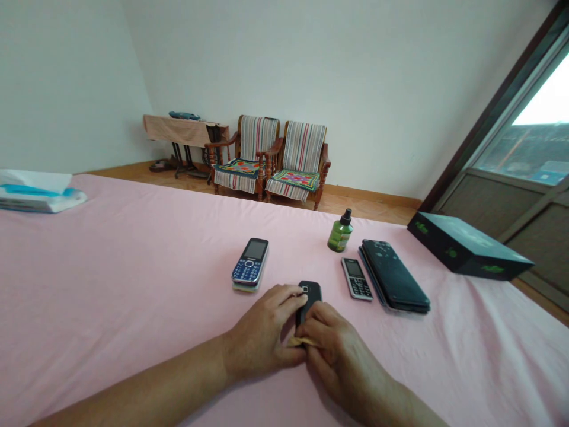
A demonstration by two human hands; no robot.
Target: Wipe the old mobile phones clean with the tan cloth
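A dark mobile phone [312, 290] lies back side up on the pink cloth, its camera lens showing near the top. My left hand [267, 326] grips it along the left side, fingers on its upper edge and thumb at the bottom. My right hand [333, 341] is closed on a small yellowish cloth [302, 341], pressed against the phone's lower part, which the fingers hide. To the left, a blue keypad phone [250, 264] rests on another flat item. A black and silver keypad phone [356, 279] lies to the right.
Beyond the right-hand phone lie stacked dark smartphones [395, 276], a green spray bottle [340, 232] and a black box [466, 246]. A tissue pack [40, 193] sits far left on the pink cloth [133, 255]. Two wooden chairs [297, 154] stand by the wall.
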